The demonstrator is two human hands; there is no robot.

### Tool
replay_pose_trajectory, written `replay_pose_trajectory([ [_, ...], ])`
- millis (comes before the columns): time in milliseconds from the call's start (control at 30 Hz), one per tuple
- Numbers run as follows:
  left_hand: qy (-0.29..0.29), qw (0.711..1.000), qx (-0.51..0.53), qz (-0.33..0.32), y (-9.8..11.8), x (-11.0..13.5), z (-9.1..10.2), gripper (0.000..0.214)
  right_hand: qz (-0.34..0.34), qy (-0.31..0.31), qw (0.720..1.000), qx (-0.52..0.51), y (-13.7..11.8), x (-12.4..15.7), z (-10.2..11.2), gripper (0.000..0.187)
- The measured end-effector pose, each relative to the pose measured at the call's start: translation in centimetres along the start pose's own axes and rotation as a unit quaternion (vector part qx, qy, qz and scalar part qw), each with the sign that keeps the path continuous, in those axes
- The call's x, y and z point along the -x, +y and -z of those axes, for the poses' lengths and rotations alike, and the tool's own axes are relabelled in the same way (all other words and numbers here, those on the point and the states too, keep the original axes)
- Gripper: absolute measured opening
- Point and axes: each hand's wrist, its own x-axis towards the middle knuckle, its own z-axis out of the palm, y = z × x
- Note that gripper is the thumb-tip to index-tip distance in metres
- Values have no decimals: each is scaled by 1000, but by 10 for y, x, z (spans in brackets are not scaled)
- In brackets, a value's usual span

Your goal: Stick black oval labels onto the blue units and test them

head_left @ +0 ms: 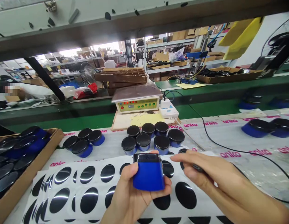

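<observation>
My left hand grips a blue squared container with a black top, holding it upright above the sticker sheets. My right hand reaches in from the right, and its thumb and fingers pinch a small dark piece, partly hidden by the fingers. Beneath both hands lie white sheets printed with glossy black oval stickers. Just beyond stands a group of several black-capped containers with blue bases.
A cardboard tray of black-topped blue pieces sits at the left, and more pieces stand at the right. A black cable crosses the table. Behind stand a tester box with red digits, a power strip and an overhead beam.
</observation>
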Motion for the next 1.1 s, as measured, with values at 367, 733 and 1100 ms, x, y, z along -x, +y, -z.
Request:
replay_pose_trajectory([
  [367, 70, 997, -18, -10, -4, -2, -6, 38, 58, 7, 998, 10, -16, -2, -4, 24],
  [733, 128, 979, -143, -74, -14, -1, -8, 50, 65, 3, 998, -6, -25, -8, -16, 35],
  [1100, 192, 864, -417, -205, -17, 4, -4, 80, 103, 41, 989, 94, -18, 3, -20, 32],
])
